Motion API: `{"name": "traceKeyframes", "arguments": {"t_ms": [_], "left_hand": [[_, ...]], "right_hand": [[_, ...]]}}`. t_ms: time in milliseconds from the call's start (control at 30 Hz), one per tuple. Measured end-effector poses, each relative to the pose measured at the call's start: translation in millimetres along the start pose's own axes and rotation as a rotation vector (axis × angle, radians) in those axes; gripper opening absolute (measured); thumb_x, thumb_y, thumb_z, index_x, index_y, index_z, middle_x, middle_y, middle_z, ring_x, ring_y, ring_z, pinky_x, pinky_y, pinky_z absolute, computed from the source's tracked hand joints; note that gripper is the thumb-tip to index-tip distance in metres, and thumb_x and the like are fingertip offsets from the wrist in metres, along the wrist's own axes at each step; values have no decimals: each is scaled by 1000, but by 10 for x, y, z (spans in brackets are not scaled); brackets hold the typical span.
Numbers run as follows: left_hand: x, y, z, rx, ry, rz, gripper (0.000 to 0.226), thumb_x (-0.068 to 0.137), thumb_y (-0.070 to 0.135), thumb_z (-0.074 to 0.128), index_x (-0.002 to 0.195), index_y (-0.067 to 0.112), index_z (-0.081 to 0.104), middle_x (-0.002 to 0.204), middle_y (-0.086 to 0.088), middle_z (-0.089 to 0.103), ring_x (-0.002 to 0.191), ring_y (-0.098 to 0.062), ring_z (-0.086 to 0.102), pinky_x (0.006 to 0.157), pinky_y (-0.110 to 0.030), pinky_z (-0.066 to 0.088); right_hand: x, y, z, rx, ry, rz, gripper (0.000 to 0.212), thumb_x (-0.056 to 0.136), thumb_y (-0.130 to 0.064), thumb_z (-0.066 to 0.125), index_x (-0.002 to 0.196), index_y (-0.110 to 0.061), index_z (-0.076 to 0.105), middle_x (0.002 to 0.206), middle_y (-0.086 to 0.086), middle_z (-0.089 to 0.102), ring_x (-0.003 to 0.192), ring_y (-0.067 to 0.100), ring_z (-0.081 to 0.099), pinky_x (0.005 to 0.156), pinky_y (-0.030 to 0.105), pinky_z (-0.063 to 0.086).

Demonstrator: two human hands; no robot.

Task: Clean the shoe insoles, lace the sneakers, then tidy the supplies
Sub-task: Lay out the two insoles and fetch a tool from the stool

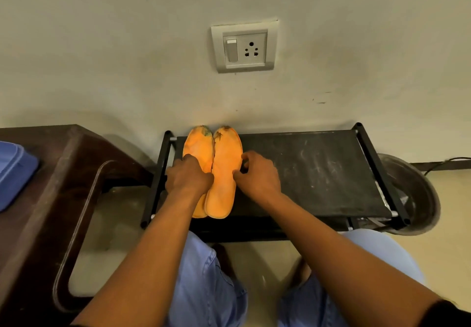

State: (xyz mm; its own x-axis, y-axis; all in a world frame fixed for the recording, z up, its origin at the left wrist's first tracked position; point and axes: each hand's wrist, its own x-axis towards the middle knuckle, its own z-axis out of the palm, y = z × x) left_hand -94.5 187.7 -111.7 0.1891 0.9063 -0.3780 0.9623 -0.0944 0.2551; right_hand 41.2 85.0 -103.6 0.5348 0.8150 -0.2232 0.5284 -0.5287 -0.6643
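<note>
- My left hand (pixel 188 174) lay palm-down on the left insole (pixel 197 148), fingers laid over its middle, pressing it flat onto the black rack (pixel 318 171).
- My right hand (pixel 257 174) sat at the outer edge of the right insole (pixel 224 174), fingers curled, with thumb and fingertips touching that edge; whether they truly pinched it I could not tell.
- Both orange insoles lay side by side at the left end of the rack's top shelf, touching along their inner edges, toes toward the wall and heels toward me.
- Dark stains marked both toe ends, nearest the wall behind the rack.
- The rest of the rack's top, to the right of the insoles, showed pale scuff marks.
- A grey wall socket (pixel 244 46) with a switch sat on the wall above the rack.
- A dark brown table (pixel 51 174) stood just left of the rack, with a blue container (pixel 12 171) on its far left side.
- A round metal basin (pixel 413 194) sat on the floor at the rack's right end, partly behind its frame.
- My knees in blue trousers (pixel 206 283) were in front of the rack, below my forearms.
</note>
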Motion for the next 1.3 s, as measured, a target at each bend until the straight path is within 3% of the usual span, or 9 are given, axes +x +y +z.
{"name": "traceKeyframes", "arguments": {"t_ms": [267, 433, 500, 567, 633, 733, 867, 1167, 1300], "left_hand": [[143, 16, -51, -160, 70, -123, 73, 77, 37, 78, 138, 11, 46, 134, -21, 52, 123, -44, 53, 90, -50, 50], [134, -68, -146, -361, 173, -160, 18, 86, 24, 73, 86, 15, 58, 98, -10, 64, 102, -39, 64, 70, -36, 46], [71, -37, -183, -444, 212, -149, 26, 87, 18, 72, 71, 26, 53, 83, -3, 59, 100, -37, 64, 73, -35, 49], [36, -16, -191, -546, 248, -151, 6, 88, 17, 72, 88, 22, 69, 98, -7, 67, 104, -35, 63, 79, -35, 49], [0, 10, -197, -627, 271, -163, 19, 89, 17, 73, 108, 13, 74, 106, -5, 67, 103, -29, 62, 82, -33, 48], [-12, 33, -152, -796, 224, -164, 7, 88, 16, 76, 84, 21, 73, 90, 5, 67, 92, -24, 66, 85, -38, 57], [-110, 197, -69, -919, 97, -181, 19, 89, 12, 76, 74, 20, 68, 83, -4, 69, 81, -24, 67, 82, -44, 61], [-156, 476, 28, -771, 68, -125, 17, 85, 9, 74, 72, 16, 67, 78, -6, 68, 76, -25, 68, 80, -49, 62], [-167, 487, 52, -476, 107, -47, 18, 83, 10, 74, 70, 18, 64, 77, -8, 72, 72, -26, 72, 68, -36, 61]], "right_hand": [[346, -80, 164, 275, 30, 214, 61, 81, -20, 74, 136, -21, 49, 113, 2, 66, 104, 24, 64, 74, 32, 49], [410, -41, 186, 355, 77, 306, 36, 80, -14, 75, 115, -22, 71, 105, 1, 72, 93, 23, 70, 82, 41, 61], [404, -14, 185, 381, 90, 298, 24, 81, -12, 76, 102, -22, 75, 100, 0, 73, 88, 21, 70, 80, 41, 62], [391, 1, 160, 407, 100, 296, 20, 81, -11, 77, 98, -21, 76, 97, 0, 73, 87, 21, 71, 80, 40, 62], [390, 17, 104, 420, 115, 303, 17, 80, -9, 78, 90, -23, 76, 92, -2, 73, 83, 20, 71, 78, 40, 63], [379, 58, -28, 418, 130, 308, 25, 80, -6, 75, 69, -28, 70, 81, -4, 71, 76, 20, 71, 73, 39, 63], [344, 148, -238, 425, 150, 333, 16, 77, -10, 72, 82, -24, 74, 88, -1, 72, 81, 23, 71, 75, 43, 63], [207, 418, -795, 359, 221, 358, 23, 65, -13, 60, 83, -27, 67, 87, 2, 70, 77, 27, 71, 71, 45, 63], [165, 511, -949, 271, 220, 356, 19, 73, -9, 60, 80, -26, 63, 84, 5, 68, 76, 29, 71, 73, 45, 62]]}}
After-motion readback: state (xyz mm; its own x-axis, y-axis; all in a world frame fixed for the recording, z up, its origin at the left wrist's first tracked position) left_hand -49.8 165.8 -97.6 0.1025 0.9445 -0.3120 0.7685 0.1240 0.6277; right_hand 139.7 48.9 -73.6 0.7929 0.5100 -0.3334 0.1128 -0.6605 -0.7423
